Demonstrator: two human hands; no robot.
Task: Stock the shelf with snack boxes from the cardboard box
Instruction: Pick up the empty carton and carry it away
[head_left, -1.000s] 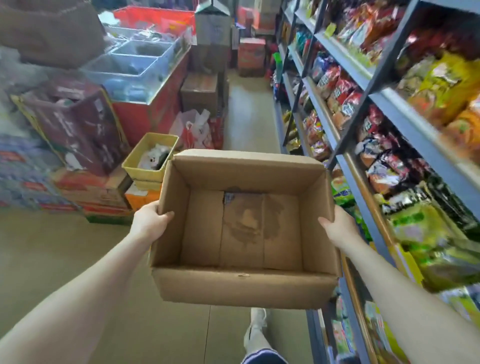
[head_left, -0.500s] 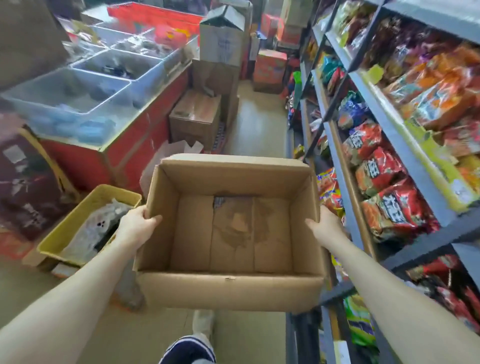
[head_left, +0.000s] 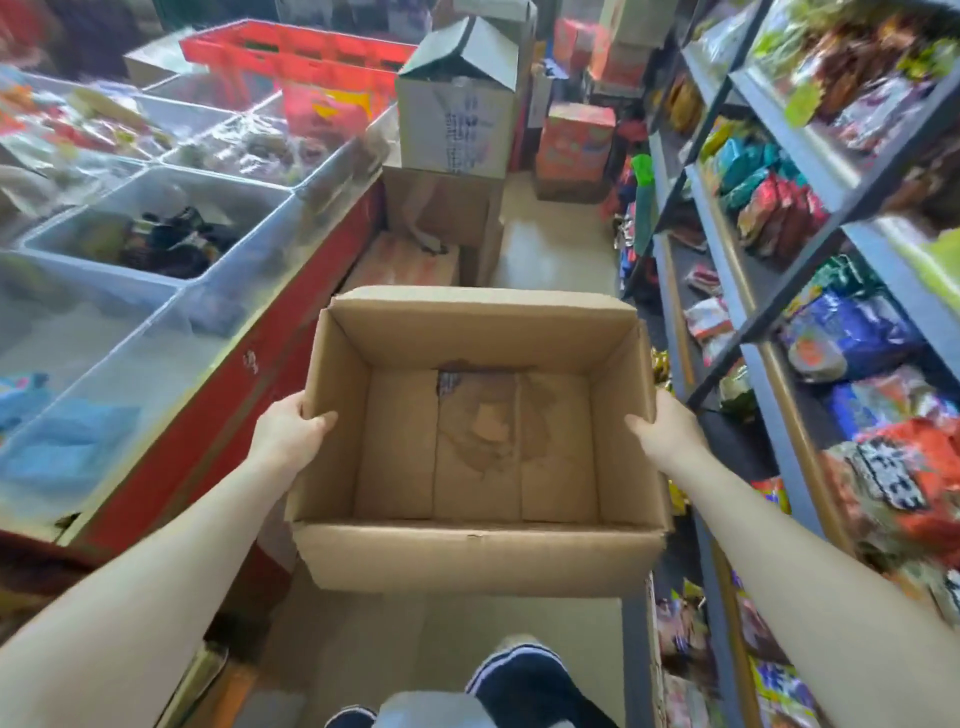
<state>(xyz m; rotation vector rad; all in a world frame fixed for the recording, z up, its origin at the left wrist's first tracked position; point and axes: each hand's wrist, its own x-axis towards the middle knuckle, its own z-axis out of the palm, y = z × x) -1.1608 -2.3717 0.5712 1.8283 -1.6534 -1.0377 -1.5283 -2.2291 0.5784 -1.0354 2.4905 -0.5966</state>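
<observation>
I hold an open brown cardboard box (head_left: 478, 556) in front of me at waist height. Its inside is bare, with only a torn, stained patch on the bottom. My left hand (head_left: 288, 434) grips the box's left wall, thumb over the rim. My right hand (head_left: 665, 428) grips the right wall the same way. The grey metal shelf (head_left: 779, 410) stands along my right, packed with bright snack bags. No snack boxes show inside the cardboard box.
A red counter (head_left: 270, 374) with clear plastic bins of goods runs along my left. Stacked cartons (head_left: 457, 130) and a red box (head_left: 574, 140) block the far end of the narrow aisle. My knee and shoe show below the box.
I have walked forward down the aisle with the box. The yellow bin and dark carton on the left have dropped out of view, and the stacked cartons ahead are closer.
</observation>
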